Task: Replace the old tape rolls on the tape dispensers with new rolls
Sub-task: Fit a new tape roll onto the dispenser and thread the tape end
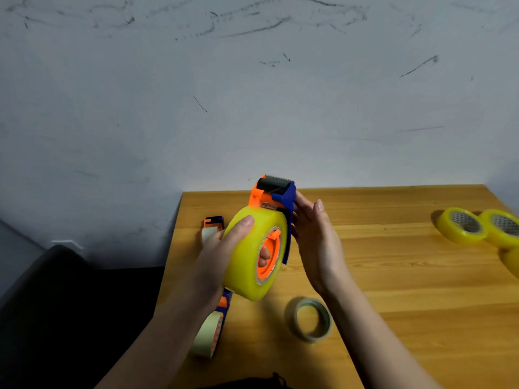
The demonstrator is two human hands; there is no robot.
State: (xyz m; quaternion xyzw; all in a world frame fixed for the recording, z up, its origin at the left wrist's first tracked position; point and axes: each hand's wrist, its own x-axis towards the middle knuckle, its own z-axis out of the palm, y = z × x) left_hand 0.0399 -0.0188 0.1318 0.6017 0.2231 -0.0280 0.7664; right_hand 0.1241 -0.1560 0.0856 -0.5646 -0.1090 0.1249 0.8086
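Observation:
An orange and blue tape dispenser (276, 193) is held above the wooden table (407, 290), its serrated blade pointing up. A thick yellow tape roll (247, 254) sits on its orange hub. My left hand (224, 248) grips this roll, thumb on top and a fingertip showing through the hub. My right hand (314, 242) lies with straight fingers against the dispenser's blue side. A nearly empty old roll (311, 320) lies flat on the table just below my hands.
Two more dispensers lie at the table's left edge, one (213, 223) behind my left hand and one (210, 329) with a pale thin roll under my left wrist. Three fresh yellow rolls (460, 226) sit at the far right. A dark chair (56, 290) stands left of the table.

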